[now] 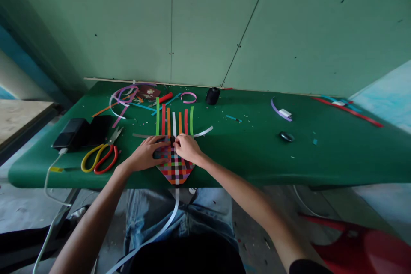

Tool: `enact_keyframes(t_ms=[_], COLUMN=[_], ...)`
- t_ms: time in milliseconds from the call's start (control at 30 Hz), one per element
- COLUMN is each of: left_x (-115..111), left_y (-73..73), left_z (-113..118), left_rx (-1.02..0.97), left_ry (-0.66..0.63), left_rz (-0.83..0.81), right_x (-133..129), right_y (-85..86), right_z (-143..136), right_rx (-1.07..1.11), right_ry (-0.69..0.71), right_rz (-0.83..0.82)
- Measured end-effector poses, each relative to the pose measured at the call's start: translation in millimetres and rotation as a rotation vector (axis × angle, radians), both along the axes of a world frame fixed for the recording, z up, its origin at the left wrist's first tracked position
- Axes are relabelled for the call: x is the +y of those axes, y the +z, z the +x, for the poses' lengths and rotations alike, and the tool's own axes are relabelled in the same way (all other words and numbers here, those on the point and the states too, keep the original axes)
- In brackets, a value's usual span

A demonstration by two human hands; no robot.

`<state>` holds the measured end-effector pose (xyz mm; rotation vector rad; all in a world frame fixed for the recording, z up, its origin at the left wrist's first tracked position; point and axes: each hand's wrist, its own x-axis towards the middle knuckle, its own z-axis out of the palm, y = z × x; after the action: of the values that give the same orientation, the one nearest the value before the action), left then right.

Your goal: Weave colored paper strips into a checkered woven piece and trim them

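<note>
A woven piece of coloured strips (pixel 175 171), checked in red, orange, white and black, lies at the table's front edge with a pointed lower end. Loose green, red, orange and white strip ends fan out from its far side. My left hand (pixel 149 152) rests on its left part, fingers stretched over the weave. At the middle, my right hand (pixel 188 149) has its fingertips pinched together on a white strip (pixel 174 124); the exact grip is partly hidden. Another white strip (pixel 204 131) pokes out sideways to the right. From the pointed end, a long white strip (pixel 177 205) hangs over my lap.
Scissors with yellow and red handles (pixel 102 154) lie at left, near a black box (pixel 71 133) with a white cable (pixel 48 175). Behind are curled strips (pixel 123 94), a red-handled tool (pixel 166 97) and a black spool (pixel 212 96). A dark oval object (pixel 285 136) sits right.
</note>
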<state>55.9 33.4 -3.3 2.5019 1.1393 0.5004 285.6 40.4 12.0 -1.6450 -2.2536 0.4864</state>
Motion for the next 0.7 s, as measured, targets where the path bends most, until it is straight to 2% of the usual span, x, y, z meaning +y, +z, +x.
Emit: enact_keyframes(t_ms=[500, 700], left_x=[0, -1], left_y=[-1.1, 1.5], left_z=[0, 0], left_rx=[-0.017, -0.012], left_ry=[-0.013, -0.011], left_rz=[0.010, 0.004], right_x=[15, 17], right_y=[12.4, 12.9], right_z=[8, 11], right_rx=[0.047, 0.214], right_ry=[0.196, 0.164], right_rz=[-0.052, -0.108])
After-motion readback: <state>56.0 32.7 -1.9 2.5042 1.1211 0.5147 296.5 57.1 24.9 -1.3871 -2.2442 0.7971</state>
